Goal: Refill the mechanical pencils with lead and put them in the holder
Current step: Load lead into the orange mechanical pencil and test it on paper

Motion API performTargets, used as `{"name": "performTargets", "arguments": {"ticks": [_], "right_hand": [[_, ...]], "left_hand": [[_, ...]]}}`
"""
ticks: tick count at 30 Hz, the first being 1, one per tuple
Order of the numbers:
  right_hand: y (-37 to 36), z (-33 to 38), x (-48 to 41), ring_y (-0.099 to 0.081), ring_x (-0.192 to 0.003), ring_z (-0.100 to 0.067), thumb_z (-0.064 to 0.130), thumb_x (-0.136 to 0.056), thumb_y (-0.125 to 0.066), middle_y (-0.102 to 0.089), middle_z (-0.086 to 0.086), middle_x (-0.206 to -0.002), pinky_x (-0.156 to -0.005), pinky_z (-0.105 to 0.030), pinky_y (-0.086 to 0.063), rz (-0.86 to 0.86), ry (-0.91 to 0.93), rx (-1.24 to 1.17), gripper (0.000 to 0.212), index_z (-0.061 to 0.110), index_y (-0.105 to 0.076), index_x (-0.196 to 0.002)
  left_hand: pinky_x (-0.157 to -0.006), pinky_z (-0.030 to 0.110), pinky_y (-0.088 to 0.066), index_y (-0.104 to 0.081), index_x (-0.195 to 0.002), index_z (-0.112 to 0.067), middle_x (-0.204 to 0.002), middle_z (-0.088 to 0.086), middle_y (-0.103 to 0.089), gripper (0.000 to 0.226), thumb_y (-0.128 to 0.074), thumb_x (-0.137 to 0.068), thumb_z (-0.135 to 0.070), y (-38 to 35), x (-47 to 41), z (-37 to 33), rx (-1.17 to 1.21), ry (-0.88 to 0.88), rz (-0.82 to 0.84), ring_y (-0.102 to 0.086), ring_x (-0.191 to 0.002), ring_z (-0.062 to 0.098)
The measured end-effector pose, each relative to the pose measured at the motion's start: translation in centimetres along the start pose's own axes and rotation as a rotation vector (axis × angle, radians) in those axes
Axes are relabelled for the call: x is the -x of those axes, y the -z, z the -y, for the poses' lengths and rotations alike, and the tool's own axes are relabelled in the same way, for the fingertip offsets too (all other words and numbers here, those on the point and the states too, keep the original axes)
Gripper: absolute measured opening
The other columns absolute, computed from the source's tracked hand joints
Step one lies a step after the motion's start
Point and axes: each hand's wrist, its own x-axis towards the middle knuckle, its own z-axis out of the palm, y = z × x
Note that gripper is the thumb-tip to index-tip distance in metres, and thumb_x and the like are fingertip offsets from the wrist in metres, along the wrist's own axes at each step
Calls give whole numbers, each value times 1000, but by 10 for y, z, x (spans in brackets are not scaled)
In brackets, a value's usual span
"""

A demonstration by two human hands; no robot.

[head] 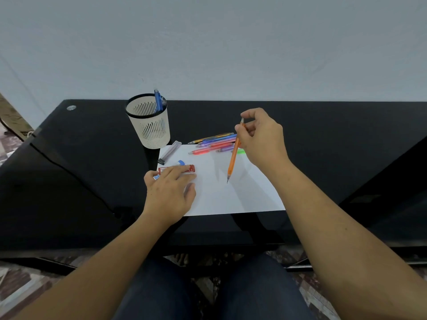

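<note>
My right hand (pixel 261 137) pinches the top end of an orange mechanical pencil (pixel 233 161), which hangs tip-down over the white paper sheet (pixel 231 195). My left hand (pixel 169 191) lies on the sheet with its fingers over a red lead case (pixel 188 168); a blue and white piece (pixel 156 177) shows at the fingertips. Several coloured mechanical pencils (pixel 215 142) lie in a row at the sheet's far edge. The white mesh holder (pixel 150 125) stands at the back left with a blue pencil (pixel 158 101) in it.
A clear lead tube with a black cap (pixel 169 152) lies at the sheet's left corner, a small blue cap (pixel 181 162) beside it. The black glass desk (pixel 80 169) meets a pale wall behind. My knees are under the front edge.
</note>
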Motion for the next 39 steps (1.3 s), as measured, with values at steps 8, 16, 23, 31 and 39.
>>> {"name": "performTargets", "arguments": {"ticks": [8, 16, 23, 31, 39], "right_hand": [[0, 2, 2, -60, -79, -6, 22, -94, -58, -62, 5, -94, -64, -6, -43, 14, 4, 9, 29, 18, -52, -122], [1, 4, 1, -59, -85, -8, 21, -94, -57, -60, 5, -97, -60, -4, -40, 26, -5, 42, 24, 17, -53, -118], [2, 8, 3, -59, -81, -6, 21, -94, -58, -60, 6, -96, -61, -2, -40, 25, 16, 20, 27, 19, -51, -120], [2, 8, 4, -58, -80, -5, 21, -94, -57, -59, 7, -96, -56, 0, -36, 33, 13, 47, 25, 19, -52, -119], [2, 8, 4, -59, -85, -8, 21, -95, -56, -60, 4, -97, -61, -2, -39, 37, 6, 36, 22, 19, -52, -116]], "left_hand": [[-97, 45, -21, -68, -111, -33, -130, -14, -57, 41, -36, -88, -42, -1, 0, 1, -13, 8, 10, -49, -122, 9], [-97, 46, -22, -69, -111, -32, -130, -14, -57, 44, -34, -87, -43, -1, 0, 1, -4, 2, -2, -50, -121, 9], [-97, 45, -22, -68, -111, -32, -130, -13, -57, 41, -37, -87, -41, 0, 0, 1, -13, 5, 2, -50, -121, 9], [-98, 47, -22, -68, -112, -31, -131, -13, -56, 37, -43, -86, -39, 0, 0, 1, -11, 9, 11, -49, -122, 10], [-97, 47, -21, -69, -111, -31, -129, -12, -58, 36, -44, -86, -38, 0, 0, 0, 3, 10, -4, -51, -121, 11]]}}
